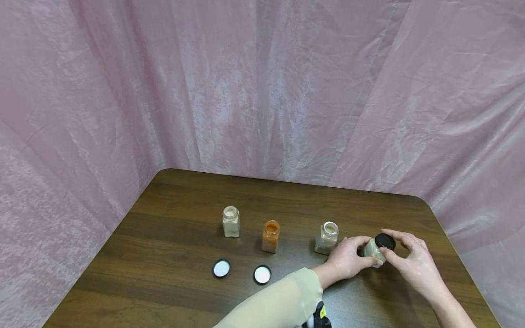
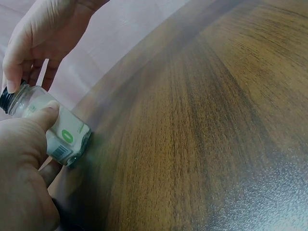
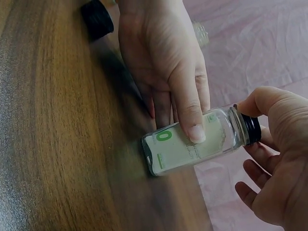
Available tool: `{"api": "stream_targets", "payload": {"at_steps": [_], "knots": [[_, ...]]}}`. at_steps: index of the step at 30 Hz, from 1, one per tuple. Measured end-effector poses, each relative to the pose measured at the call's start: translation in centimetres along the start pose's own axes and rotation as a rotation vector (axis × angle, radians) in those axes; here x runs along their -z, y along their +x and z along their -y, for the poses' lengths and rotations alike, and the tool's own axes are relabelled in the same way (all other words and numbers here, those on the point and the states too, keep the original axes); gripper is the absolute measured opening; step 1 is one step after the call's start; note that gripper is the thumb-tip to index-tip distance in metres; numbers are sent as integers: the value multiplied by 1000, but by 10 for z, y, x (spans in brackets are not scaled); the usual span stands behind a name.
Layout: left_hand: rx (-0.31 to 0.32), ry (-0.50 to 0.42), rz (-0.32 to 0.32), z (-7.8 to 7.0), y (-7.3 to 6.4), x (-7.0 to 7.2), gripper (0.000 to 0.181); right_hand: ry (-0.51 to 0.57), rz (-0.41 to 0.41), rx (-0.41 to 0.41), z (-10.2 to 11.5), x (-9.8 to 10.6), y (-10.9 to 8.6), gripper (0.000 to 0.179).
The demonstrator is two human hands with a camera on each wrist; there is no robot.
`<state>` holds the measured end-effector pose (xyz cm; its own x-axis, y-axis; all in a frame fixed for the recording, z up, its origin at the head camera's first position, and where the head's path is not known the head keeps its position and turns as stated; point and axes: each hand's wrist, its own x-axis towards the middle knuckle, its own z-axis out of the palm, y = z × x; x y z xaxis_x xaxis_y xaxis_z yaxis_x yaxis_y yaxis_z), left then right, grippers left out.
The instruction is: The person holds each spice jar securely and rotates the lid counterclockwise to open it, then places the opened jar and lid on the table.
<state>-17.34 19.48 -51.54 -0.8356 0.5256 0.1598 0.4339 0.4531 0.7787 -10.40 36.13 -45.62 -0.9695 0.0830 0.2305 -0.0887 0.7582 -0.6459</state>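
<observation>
Both hands are on a square glass jar (image 1: 372, 250) of pale powder at the table's right side. My left hand (image 1: 348, 258) grips its body, with the thumb across the label in the right wrist view. My right hand (image 1: 412, 262) pinches the black lid (image 1: 385, 243), which sits on the jar's neck. In the left wrist view the jar (image 2: 67, 127) leans, its base close over the wooden table. Just left of my left hand stands an open glass jar (image 1: 326, 238) of pale powder.
Further left stand an open jar of orange powder (image 1: 270, 237) and an open jar of whitish powder (image 1: 231, 222). Two black lids lie white side up in front of them, a left lid (image 1: 221, 268) and a right lid (image 1: 262, 274). Pink curtains (image 1: 262, 91) hang behind the wooden table (image 1: 172, 241).
</observation>
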Motion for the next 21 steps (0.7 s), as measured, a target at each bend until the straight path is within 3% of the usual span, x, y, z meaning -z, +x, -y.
{"api": "stream_targets", "payload": {"at_steps": [6, 21], "knots": [[4, 12, 1, -1, 0, 0, 45, 12, 10, 30, 1, 2, 0, 43], [-15, 16, -2, 1, 1, -1, 43, 24, 14, -3, 8, 12, 3, 47]]}}
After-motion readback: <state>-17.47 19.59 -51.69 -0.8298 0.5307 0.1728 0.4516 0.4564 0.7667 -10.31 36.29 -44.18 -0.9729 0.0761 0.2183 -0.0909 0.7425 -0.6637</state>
